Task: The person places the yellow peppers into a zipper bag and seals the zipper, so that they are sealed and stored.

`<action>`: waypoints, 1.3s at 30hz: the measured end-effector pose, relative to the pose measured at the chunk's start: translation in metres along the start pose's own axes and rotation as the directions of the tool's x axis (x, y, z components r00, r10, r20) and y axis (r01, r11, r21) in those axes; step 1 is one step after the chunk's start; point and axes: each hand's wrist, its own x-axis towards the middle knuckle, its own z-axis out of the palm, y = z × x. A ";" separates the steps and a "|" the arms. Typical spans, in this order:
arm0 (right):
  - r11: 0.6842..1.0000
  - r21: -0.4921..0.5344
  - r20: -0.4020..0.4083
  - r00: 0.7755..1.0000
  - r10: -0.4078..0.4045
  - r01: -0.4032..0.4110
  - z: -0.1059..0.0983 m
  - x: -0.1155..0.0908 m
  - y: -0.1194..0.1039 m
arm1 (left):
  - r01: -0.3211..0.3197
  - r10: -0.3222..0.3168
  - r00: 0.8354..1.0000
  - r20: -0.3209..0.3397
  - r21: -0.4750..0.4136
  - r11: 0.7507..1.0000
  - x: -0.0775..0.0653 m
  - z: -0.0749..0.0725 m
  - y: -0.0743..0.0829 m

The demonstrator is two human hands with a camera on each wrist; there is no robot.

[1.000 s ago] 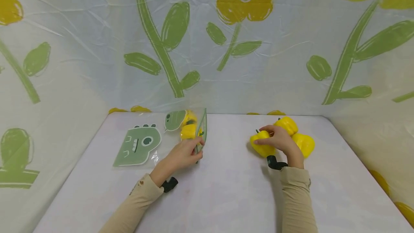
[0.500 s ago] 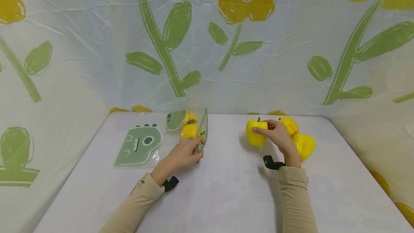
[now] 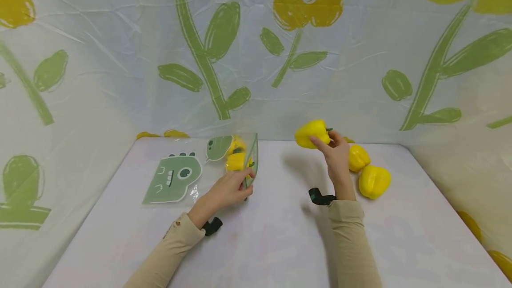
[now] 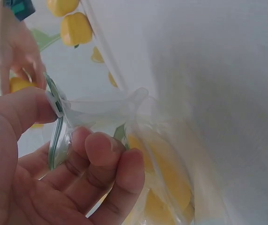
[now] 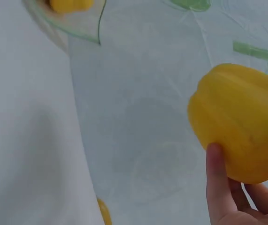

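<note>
**Glossy, lobed yellow bell pepper (image 3: 310,135) up above the white desk (image 3: 276,239)!**

And there it is, to the right of the clear plastic zip bag with green monster print (image 3: 192,177), and higher than it; the right hand (image 3: 338,159) has it gripped, thumb on the near side, green stem (image 3: 329,129) pointing away from the bag; the left hand (image 3: 228,188) pinches the bag's green-trimmed mouth.

How does it handle? Light for its bulk, I'd judge, firm-walled and smooth enough to slip; the widest part of the body looks the place to hold, fingers spread round the lobes, the thin stem left alone; the bag looks limp and slick, best held by that stiffer green edge.

Well right of the bag sit one loose yellow pepper (image 3: 358,158) and, nearer the wearer, a second loose yellow pepper (image 3: 374,182); through the bag's film shows a bagged yellow pepper (image 3: 236,162), more yellow behind it.

Now the left wrist view, and it's a beauty: thumb at the green strip, curled fingers opposite, film between; from the head, the back of the hand hides most of that; the right wrist view brings the thumb's press on the pepper up close, yet it misses the stem, which the head view catches.
</note>
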 end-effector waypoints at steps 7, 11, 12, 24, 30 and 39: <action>0.977 0.212 0.099 0.995 0.004 -0.025 0.042 0.004 0.014 | 0.018 -0.018 1.000 0.008 -0.017 1.000 0.000 -0.001 0.001; 0.955 0.277 0.146 0.987 0.070 -0.109 0.067 0.000 0.034 | 0.030 -0.030 1.000 0.009 -0.022 0.999 0.000 0.000 0.002; 0.951 0.279 0.157 0.983 0.093 -0.135 0.072 -0.001 0.039 | 0.033 -0.033 0.999 0.008 -0.017 0.999 0.000 0.000 0.002; 0.971 0.017 0.260 0.939 0.225 -0.237 0.092 -0.008 0.076 | -0.004 0.012 0.996 -0.087 0.097 0.995 0.001 0.001 -0.001; 0.938 0.110 0.324 0.904 0.278 -0.328 0.096 -0.001 0.085 | -0.025 0.037 0.994 -0.105 0.113 0.993 0.002 -0.001 0.000; 0.835 0.340 0.473 0.846 0.245 -0.432 0.103 0.006 0.096 | -0.063 0.073 0.993 -0.094 0.101 0.993 0.002 -0.002 -0.004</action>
